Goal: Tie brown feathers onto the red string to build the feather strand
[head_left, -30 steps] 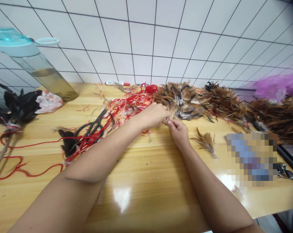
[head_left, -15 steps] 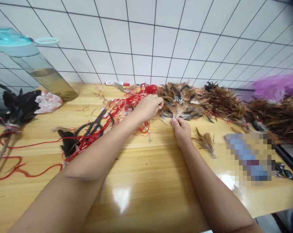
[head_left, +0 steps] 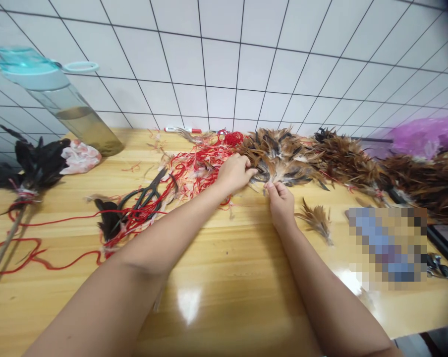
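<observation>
At the middle of the wooden table (head_left: 224, 277), the right hand (head_left: 282, 206) pinches the base of a tuft of brown feathers (head_left: 273, 173) between thumb and forefinger, its forearm angled in from the lower right. The left hand (head_left: 236, 173), palm down, curls beside the tuft; whether it grips anything, I cannot tell. Behind lies a feather heap (head_left: 279, 144).

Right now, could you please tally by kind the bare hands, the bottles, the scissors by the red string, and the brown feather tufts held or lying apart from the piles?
Hands: 2 (left hand, right hand)
Brown feather tufts: 2 (held tuft, loose tuft)
Bottles: 1 (bottle with blue lid)
Scissors: 1
Total: 6
</observation>
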### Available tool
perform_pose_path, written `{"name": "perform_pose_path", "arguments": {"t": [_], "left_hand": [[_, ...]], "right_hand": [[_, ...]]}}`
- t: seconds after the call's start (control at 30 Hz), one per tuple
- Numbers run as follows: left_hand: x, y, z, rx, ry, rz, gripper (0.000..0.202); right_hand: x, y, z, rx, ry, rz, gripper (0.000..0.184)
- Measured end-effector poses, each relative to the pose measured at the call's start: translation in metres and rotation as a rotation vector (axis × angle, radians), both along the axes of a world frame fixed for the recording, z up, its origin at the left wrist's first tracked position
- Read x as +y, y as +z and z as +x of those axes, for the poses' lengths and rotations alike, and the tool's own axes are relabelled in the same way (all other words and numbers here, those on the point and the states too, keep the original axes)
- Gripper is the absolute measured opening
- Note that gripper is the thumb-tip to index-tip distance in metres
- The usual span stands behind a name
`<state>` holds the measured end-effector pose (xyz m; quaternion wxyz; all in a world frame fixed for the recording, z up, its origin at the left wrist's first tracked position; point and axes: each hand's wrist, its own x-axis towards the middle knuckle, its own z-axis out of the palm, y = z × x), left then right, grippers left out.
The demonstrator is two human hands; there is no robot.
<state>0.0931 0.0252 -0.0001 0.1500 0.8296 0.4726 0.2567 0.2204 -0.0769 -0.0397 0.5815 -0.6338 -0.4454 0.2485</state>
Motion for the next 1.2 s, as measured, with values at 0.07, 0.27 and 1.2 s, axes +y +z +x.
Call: {"name": "perform_pose_path", "arguments": {"t": [0.07,0.27,1.2], "left_hand": [[0.002,-0.006,0.007,0.015,0.015,-0.003,0.025],[0.0,-0.003,0.008,-0.158,-0.09,-0.058,0.012],[-0.003,0.006,-0.004,-0.144,-0.362,-0.108,0.01]], "right_hand": [[0.0,0.001,-0.002,0.013,-0.024,-0.006,0.033],[0.001,0.0,0.001,0.012,-0.112,0.026,0.032],[0.002,0.002,0.005,0.067,-0.04,0.012,0.031]]}}
